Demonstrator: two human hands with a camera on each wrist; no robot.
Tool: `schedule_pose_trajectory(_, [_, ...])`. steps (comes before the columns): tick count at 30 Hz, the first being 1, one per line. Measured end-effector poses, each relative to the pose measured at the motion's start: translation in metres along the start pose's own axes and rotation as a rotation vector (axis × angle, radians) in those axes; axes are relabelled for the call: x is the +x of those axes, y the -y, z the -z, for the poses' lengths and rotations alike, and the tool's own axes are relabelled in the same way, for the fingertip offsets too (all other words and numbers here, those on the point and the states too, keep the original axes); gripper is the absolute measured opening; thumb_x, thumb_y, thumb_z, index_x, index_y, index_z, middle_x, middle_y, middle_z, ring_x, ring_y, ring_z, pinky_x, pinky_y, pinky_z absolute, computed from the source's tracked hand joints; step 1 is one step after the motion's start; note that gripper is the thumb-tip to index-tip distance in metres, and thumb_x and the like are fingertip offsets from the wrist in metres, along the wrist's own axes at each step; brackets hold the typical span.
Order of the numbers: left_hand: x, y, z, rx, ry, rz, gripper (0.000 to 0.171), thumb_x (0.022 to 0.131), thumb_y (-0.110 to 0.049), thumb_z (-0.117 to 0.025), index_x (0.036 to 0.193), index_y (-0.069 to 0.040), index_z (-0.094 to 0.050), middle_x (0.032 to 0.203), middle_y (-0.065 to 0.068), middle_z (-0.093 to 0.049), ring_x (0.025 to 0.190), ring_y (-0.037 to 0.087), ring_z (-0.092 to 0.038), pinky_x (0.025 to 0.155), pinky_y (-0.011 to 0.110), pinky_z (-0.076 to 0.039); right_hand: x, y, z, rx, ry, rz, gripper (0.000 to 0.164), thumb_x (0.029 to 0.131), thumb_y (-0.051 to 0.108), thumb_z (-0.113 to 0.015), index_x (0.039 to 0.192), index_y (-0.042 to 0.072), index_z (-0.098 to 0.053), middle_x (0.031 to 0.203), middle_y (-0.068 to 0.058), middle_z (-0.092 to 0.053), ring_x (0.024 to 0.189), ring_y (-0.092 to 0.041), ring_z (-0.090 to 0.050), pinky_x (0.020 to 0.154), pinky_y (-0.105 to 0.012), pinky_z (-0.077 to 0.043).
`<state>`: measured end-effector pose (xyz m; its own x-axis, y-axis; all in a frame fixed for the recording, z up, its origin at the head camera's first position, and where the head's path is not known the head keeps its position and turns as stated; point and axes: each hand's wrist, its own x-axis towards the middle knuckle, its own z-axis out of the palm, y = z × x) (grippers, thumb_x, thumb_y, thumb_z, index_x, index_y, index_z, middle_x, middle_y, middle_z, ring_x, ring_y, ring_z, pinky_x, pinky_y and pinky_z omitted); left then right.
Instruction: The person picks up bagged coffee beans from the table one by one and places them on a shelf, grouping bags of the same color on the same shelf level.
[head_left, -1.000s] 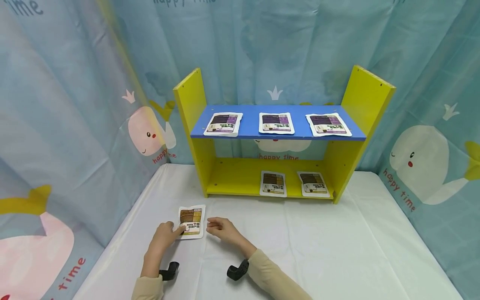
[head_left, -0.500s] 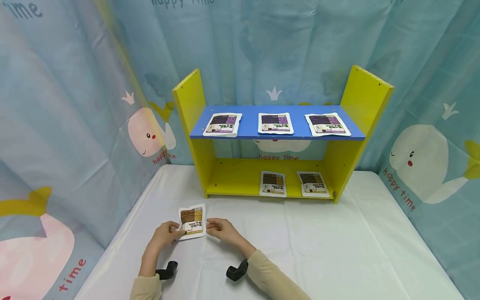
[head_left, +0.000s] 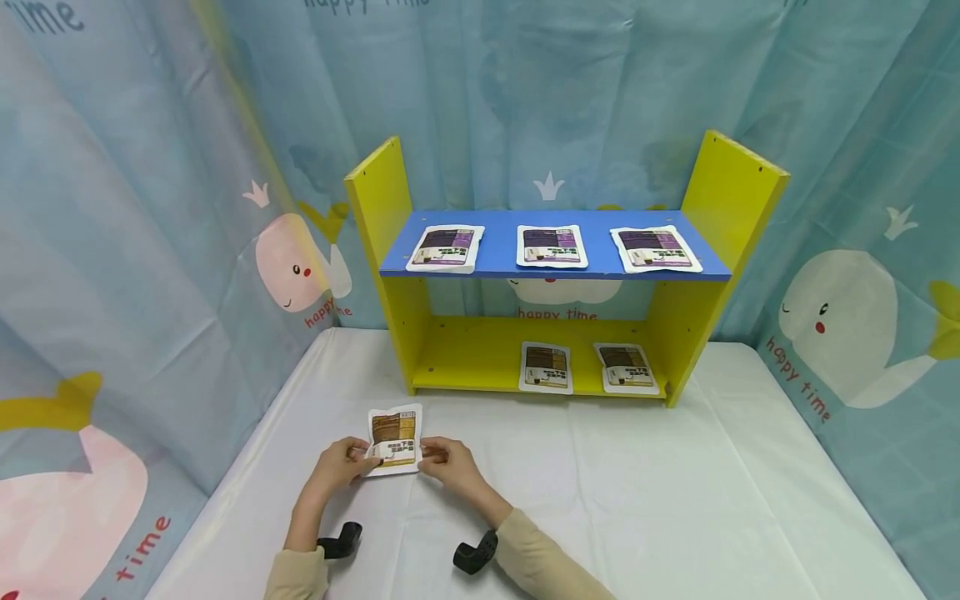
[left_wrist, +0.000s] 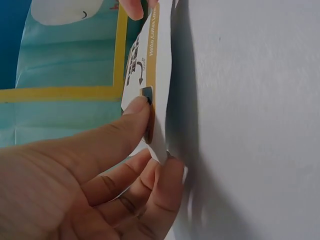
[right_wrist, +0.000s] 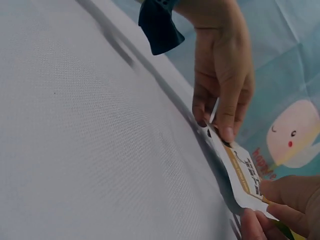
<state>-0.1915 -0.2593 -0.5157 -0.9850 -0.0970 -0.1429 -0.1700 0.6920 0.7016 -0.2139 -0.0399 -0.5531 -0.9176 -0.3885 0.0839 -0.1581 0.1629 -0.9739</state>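
Observation:
A flat coffee packet [head_left: 395, 437] with a white border and a brown and gold label is tilted up a little over the white table. My left hand [head_left: 337, 464] pinches its left edge. In the left wrist view the thumb [left_wrist: 137, 111] presses the printed face and the fingers curl behind the packet. At the opposite edge my right hand [head_left: 455, 469] also pinches the packet. The right wrist view has the right thumb [right_wrist: 280, 190] on top and a finger [right_wrist: 252, 225] underneath.
Behind stands a shelf unit with yellow side panels [head_left: 738, 208]. Three purple-labelled packets [head_left: 553, 247] lie on its blue board [head_left: 495, 223]. On the yellow lower board [head_left: 468, 350] rest two brown-labelled packets [head_left: 547, 368], centre and right. Patterned curtains [head_left: 480, 100] surround the white-covered table [head_left: 675, 500].
The packet has risen off the table and shifted slightly right and away with the left hand. The right hand, at first apart from it, now holds its right edge.

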Motion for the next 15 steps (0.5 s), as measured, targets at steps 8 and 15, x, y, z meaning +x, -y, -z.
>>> schedule_pose_trajectory(8, [0.006,-0.009,-0.011,-0.028,-0.010,-0.041,0.040,0.081,-0.016,-0.071,0.109,0.009,-0.057,0.073,0.006,-0.054,0.056,0.013,-0.049,0.050,0.025,-0.041,0.000,-0.005,0.005,-0.004,-0.126,0.031,0.037,0.074,-0.002,-0.072,0.110,-0.004,-0.064,0.096,-0.017,-0.064,0.077,-0.014,-0.062,0.064,-0.016,-0.052])
schedule_pose_trajectory(15, [0.009,-0.021,-0.019,-0.071,-0.026,-0.064,0.040,0.081,-0.017,-0.072,0.110,0.007,-0.057,0.074,0.006,-0.055,0.057,0.012,-0.053,0.050,0.025,-0.042,-0.001,-0.007,0.012,0.010,-0.197,0.021,0.038,0.073,-0.005,-0.070,0.110,-0.004,-0.064,0.096,-0.016,-0.060,0.077,-0.009,-0.056,0.066,-0.014,-0.051])
